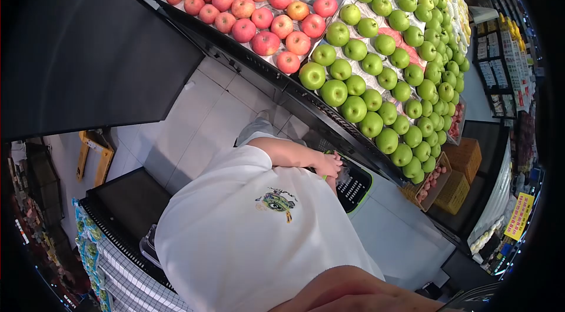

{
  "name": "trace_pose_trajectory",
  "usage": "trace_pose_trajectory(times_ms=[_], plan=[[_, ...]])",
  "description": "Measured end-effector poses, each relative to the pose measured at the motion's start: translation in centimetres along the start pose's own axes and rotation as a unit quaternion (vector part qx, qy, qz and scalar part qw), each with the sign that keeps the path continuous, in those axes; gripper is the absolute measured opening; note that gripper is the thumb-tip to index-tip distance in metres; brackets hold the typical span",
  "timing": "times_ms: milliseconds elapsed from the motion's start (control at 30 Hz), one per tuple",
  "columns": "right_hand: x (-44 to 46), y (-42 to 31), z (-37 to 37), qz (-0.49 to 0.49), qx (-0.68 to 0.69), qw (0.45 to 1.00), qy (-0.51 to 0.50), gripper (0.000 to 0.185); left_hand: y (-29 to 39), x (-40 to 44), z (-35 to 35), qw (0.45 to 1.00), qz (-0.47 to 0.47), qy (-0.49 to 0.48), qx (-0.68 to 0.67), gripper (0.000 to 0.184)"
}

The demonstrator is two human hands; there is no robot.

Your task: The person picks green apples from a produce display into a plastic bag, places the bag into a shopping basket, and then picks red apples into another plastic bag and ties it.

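Bare skin (356, 291) and our printed white T-shirt (235, 235) filling foreground. Black green-rimmed basket (356, 188) showing just beside our close-set hands (327, 164); whether gripping, we cannot tell. Green apples (354, 109), red apples (243, 30) covering stand (321, 112) beyond.

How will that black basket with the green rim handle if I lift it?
The basket is probably light, given its slotted surface. It likely holds its shape, looking like moulded plastic. Lifted only from the end near the hands, it might tip.
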State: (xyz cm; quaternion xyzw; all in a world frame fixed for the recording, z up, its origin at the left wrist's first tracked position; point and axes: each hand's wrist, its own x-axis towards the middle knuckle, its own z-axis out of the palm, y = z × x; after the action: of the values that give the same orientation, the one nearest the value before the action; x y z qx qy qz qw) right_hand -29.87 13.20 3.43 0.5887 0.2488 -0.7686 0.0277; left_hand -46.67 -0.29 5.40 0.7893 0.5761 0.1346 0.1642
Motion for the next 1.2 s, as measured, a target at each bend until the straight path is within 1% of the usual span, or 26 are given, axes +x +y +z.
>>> trace_pose_trajectory(times_ms=[33, 100, 167, 200, 233, 300, 367, 433, 467, 633, 700, 800, 833, 1033, 1100, 1200], plan=[[-0.3, 1.0, 0.7, -0.002, 0.005, 1.0, 0.005, 0.025, 0.1, -1.4, -0.4, 1.0, -0.01, -0.003, -0.012, 0.036], [-1.1, 2.8, 1.9, -0.004, 0.016, 1.0, 0.015, 0.025, -0.1, -4.0, -1.0, 0.998, -0.014, -0.013, -0.06, 0.037], [-1.7, 4.2, 3.4, -0.007, 0.024, 0.999, 0.021, 0.025, -0.1, -5.9, -1.7, 0.992, -0.031, -0.054, -0.107, 0.036], [-2.0, 5.0, 4.2, -0.007, 0.029, 0.999, 0.023, 0.025, -0.2, -6.7, -2.0, 0.992, -0.033, -0.028, -0.119, 0.035], [-2.3, 5.6, 4.7, -0.009, 0.033, 0.999, 0.025, 0.025, -0.3, -7.2, -2.1, 0.992, -0.026, -0.031, -0.119, 0.035], [-2.8, 6.9, 5.7, -0.014, 0.039, 0.999, 0.031, 0.025, -0.6, -7.7, -2.6, 0.995, -0.032, -0.004, -0.098, 0.035], [-3.2, 8.1, 6.7, -0.015, 0.047, 0.998, 0.033, 0.025, -0.9, -8.3, -3.2, 0.994, -0.036, -0.01, -0.103, 0.038], [-2.9, 8.6, 7.8, -0.016, 0.046, 0.998, 0.032, 0.025, -1.3, -8.5, -3.7, 0.994, -0.028, -0.043, -0.096, 0.038], [-2.9, 8.8, 8.0, -0.015, 0.044, 0.998, 0.032, 0.025, -1.6, -8.5, -3.9, 0.992, -0.027, -0.053, -0.113, 0.038], [-2.4, 8.6, 9.7, -0.008, 0.036, 0.999, 0.025, 0.025, -2.4, -8.8, -4.9, 0.992, -0.05, -0.062, -0.103, 0.037], [-2.0, 8.6, 10.3, -0.007, 0.032, 0.999, 0.019, 0.025, -3.0, -8.8, -5.4, 0.985, -0.044, -0.099, -0.138, 0.035], [-1.8, 8.5, 10.8, -0.006, 0.029, 0.999, 0.015, 0.025, -3.6, -8.5, -6.0, 0.985, -0.036, -0.11, -0.131, 0.034], [-1.7, 8.5, 10.9, -0.005, 0.026, 1.0, 0.013, 0.025, -3.8, -8.5, -5.4, 0.989, -0.031, -0.072, -0.129, 0.037], [-1.5, 8.1, 11.9, -0.005, 0.005, 1.0, 0.009, 0.025, -4.6, -9.6, -6.3, 0.976, -0.063, -0.098, -0.183, 0.034], [-1.4, 8.1, 12.1, -0.003, 0.0, 1.0, 0.009, 0.025, -4.5, -10.0, -6.8, 0.98, -0.056, -0.089, -0.171, 0.033], [-1.3, 8.4, 12.3, -0.003, -0.003, 1.0, 0.008, 0.025, -4.4, -10.2, -7.2, 0.976, -0.063, -0.103, -0.184, 0.034]])
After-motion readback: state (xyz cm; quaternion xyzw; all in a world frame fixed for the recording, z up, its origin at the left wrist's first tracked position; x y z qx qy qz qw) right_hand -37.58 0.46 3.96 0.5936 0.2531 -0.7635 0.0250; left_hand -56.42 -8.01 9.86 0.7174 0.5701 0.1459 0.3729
